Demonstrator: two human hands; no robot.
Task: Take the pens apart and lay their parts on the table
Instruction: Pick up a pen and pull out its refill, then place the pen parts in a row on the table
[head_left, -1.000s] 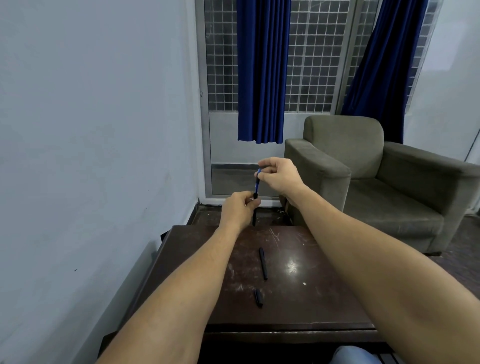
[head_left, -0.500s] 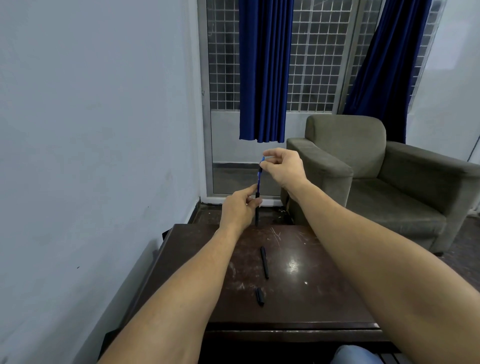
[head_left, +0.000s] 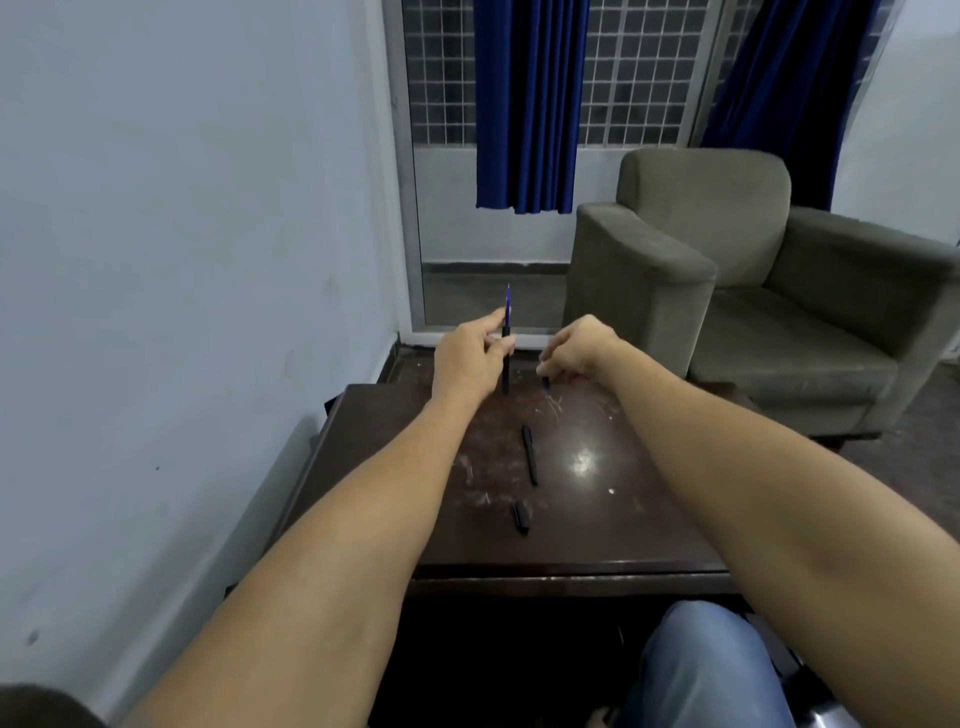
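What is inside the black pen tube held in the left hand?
A thin blue refill pokes out of the top of the black tube, pinched by the left hand. The rest of the refill is hidden inside.

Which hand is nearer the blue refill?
Left. The left hand grips the black barrel that the blue refill sticks up from; the right hand is apart to its right, lower, pinching a small dark part over the table.

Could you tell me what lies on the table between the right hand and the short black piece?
The head view shows a long black pen part lying there, touching neither.
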